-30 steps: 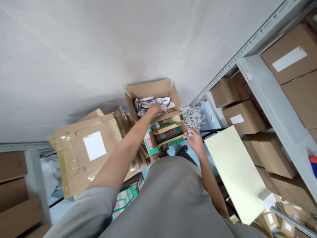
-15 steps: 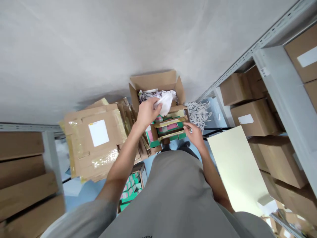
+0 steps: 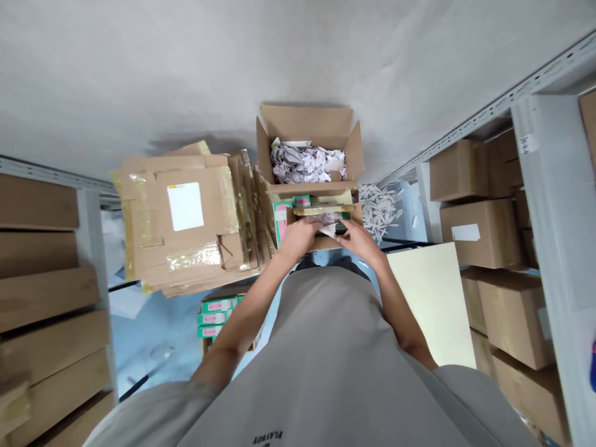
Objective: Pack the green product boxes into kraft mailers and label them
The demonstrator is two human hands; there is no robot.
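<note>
An open cardboard box stands close in front of my body, with green and pink cartons in its left part. My left hand reaches over its near side, its fingers closed on a piece of white paper. The paper lies low in the box opening, between my two hands. My right hand is at the box's right side, thumb and forefinger apart, close to the paper's right end. The fingertips of both hands are partly hidden inside the box.
Behind it, another open box holds crumpled paper. Flattened cardboard is stacked at left, above a carton of green boxes. Paper strips and a cream board lie right. Shelves with boxes flank both sides.
My left hand has come down and nearer with the white paper, from over the far box into the near box. My right hand has shifted slightly toward it. The camera view has tilted.
</note>
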